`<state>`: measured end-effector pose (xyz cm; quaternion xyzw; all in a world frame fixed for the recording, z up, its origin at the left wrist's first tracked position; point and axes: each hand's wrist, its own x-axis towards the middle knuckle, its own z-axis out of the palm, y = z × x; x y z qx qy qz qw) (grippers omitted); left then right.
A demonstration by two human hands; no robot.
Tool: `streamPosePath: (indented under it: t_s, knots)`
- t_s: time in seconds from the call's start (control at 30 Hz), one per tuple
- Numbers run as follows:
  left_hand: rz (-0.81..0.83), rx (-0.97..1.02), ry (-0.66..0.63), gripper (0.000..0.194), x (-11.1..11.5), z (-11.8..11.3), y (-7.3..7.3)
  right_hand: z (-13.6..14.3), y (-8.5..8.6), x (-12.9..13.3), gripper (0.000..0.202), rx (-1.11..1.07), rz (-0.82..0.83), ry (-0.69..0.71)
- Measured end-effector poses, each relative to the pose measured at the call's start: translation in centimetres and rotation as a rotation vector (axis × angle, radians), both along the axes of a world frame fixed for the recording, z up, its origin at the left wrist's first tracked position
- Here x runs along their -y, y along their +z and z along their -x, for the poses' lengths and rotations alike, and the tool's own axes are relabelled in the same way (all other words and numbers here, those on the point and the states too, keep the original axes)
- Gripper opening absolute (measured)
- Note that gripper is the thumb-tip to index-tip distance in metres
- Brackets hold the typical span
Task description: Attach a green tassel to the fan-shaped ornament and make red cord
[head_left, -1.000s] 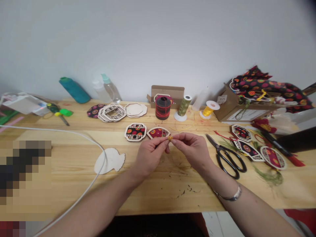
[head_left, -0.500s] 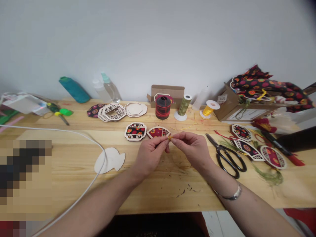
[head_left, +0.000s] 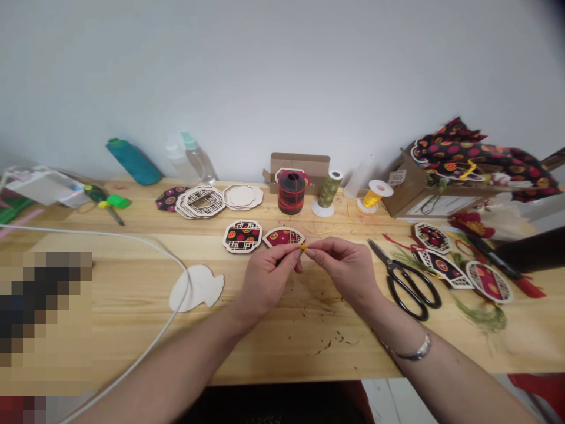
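Observation:
A small knot of yellow cord (head_left: pixel 302 247) is pinched between my two hands, over the middle of the wooden table (head_left: pixel 265 347). My left hand (head_left: pixel 271 274) grips it from the left with thumb and forefinger. From the right, the fingertips of my right hand (head_left: pixel 342 265) close on the same cord. Just behind my fingers lies a fan-shaped ornament (head_left: pixel 279 237) with patterned red fabric and a pale frame. Beside it, to the left, is an eight-sided patterned ornament (head_left: pixel 242 237). A loose yellow thread (head_left: pixel 326 231) lies behind my right hand.
Black-handled scissors (head_left: pixel 408 282) lie right of my right hand, near several ornaments (head_left: pixel 445 268). Spools of red (head_left: pixel 291 194), green (head_left: pixel 329 191) and yellow thread (head_left: pixel 373 197) stand behind. A white cable (head_left: pixel 165 247) crosses a white cutout (head_left: pixel 194 288) at left.
The yellow knot shows slightly more between my fingertips. Both hands have otherwise hardly moved.

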<state>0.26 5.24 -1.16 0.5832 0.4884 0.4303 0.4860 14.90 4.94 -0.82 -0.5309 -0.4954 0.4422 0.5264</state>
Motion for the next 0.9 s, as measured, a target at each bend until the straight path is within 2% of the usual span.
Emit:
streamPosePath:
  t_s: [0.33,0.67,0.9]
  knots:
    - [-0.121,-0.033,0.018,0.017,0.08,0.04,-0.31,0.21,0.0,0.3,0.002,0.127,-0.135,-0.051]
    - [-0.153,-0.057,0.055,0.017,0.25,0.1,-0.55,0.38,-0.21,0.54,0.005,0.217,-0.139,-0.078]
    - [-0.252,-0.16,0.105,0.016,0.34,0.21,-0.72,0.7,-0.34,0.8,0.009,0.276,-0.143,-0.104]
